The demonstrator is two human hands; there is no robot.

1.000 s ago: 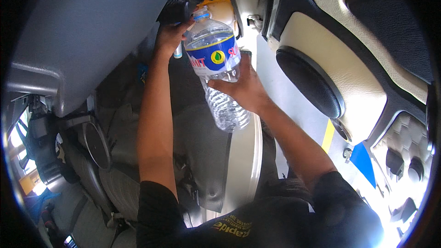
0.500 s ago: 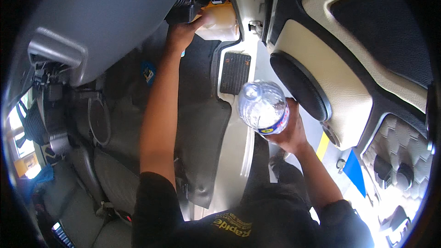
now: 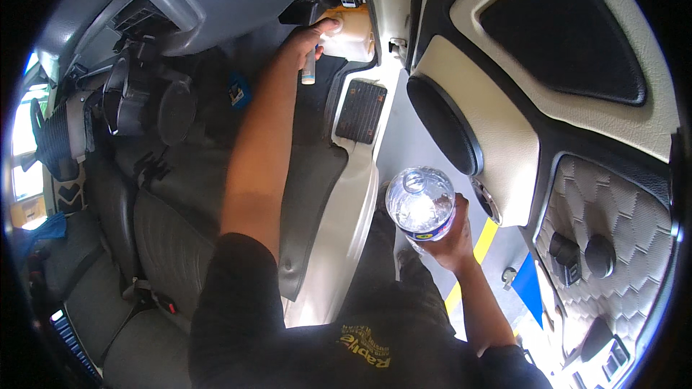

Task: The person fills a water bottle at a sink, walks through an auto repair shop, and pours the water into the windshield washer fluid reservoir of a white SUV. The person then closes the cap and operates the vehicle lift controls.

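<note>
My left hand [image 3: 311, 39] reaches under the dashboard to a whitish translucent plastic reservoir [image 3: 353, 37]. Its thumb presses near a round cap-like part, with the other fingers curled below and partly hidden. A small pale cylinder [image 3: 308, 72] shows just beneath these fingers; whether they touch it, I cannot tell. Lower right, my right hand [image 3: 452, 238] is wrapped round a large clear plastic bottle [image 3: 420, 202] with a blue label band. The bottle's rounded end points up toward me, outside the door sill.
The open door [image 3: 504, 130] with its round speaker [image 3: 443, 126] stands to the right. A ribbed foot pad [image 3: 362, 112] is by the pale sill [image 3: 335, 238]. Dark seats [image 3: 169, 245] lie at left. A blue packet [image 3: 238, 91] rests on the dark floor mat.
My left hand has shifted right along the reservoir, and the pale cylinder shows more. The bottle has moved lower, away from the foot pad. The view has shifted too.
</note>
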